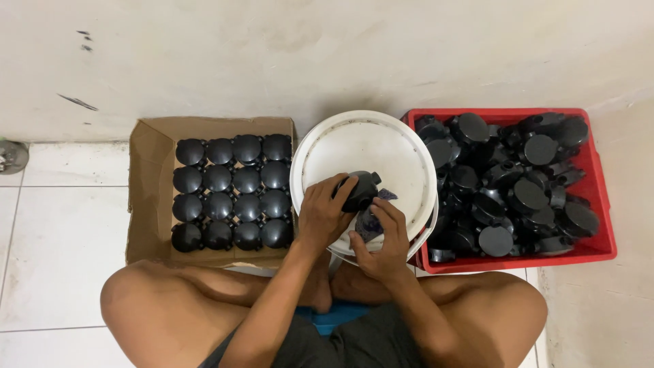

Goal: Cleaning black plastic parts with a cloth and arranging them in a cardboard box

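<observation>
My left hand grips a round black plastic part over a white bucket lid. My right hand sits just below it, fingers pinched on a small dark piece that touches the underside of the part. Both hands meet above the lid's near edge. I sit cross-legged on the floor with my knees spread to either side.
A cardboard box on the left holds several black round parts set in neat rows. A red crate on the right is heaped with loose black parts. A pale wall stands behind; white floor tiles lie left.
</observation>
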